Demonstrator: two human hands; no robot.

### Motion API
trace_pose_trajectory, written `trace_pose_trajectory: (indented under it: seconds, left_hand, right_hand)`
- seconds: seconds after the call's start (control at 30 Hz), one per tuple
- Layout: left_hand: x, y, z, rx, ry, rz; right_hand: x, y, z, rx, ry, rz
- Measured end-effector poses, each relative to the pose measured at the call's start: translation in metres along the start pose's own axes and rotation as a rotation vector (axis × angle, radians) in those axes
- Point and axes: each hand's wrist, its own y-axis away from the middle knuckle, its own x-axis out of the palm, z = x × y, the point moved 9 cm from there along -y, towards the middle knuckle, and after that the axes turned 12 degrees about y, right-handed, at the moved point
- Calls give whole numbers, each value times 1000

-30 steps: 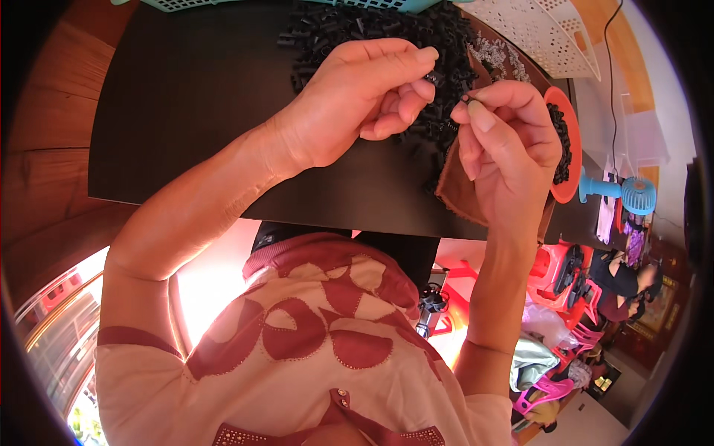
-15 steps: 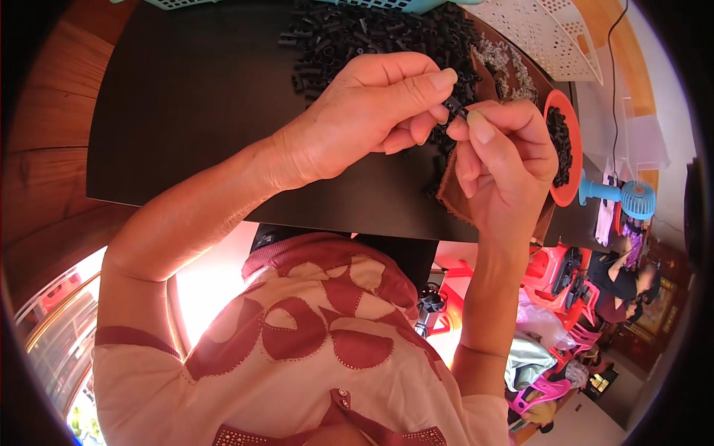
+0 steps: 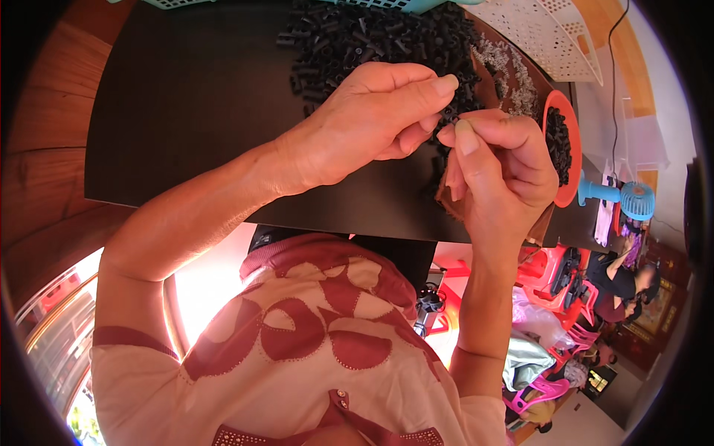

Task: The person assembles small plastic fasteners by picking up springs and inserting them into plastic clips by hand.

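Note:
Both my hands meet above the dark table, in front of a heap of short black plastic tubes. Between the thumb and fingers of my left hand is a small black plastic piece, mostly covered by the fingertips. My right hand pinches at its near end, thumb against forefinger. Whether the right fingertips hold a separate tiny part is too small to make out.
Small clear pieces lie on brown cloth right of the heap. An orange-red bowl holds small black parts. A blue fan stands at the right edge, near a white perforated basket. People sit farther right.
My right hand has shifted slightly left, its fingertips now closer to the left hand's. The left hand has dropped a little toward me, and the black piece shows less.

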Motion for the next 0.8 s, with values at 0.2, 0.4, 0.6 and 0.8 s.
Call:
trace_pose_trajectory:
  seconds: [0.2, 0.4, 0.6, 0.8]
  left_hand:
    - [1, 2, 0, 7, -49, -15]
    - [0, 1, 3, 41, -53, -3]
    - [3, 2, 3, -23, 32, 38]
    - [9, 4, 9, -39, -9, 103]
  right_hand:
    - [4, 6, 1, 42, 53, -43]
    - [9, 8, -1, -12, -4, -72]
    - [4, 7, -3, 15, 62, 11]
    - [0, 15, -2, -33, 189, 101]
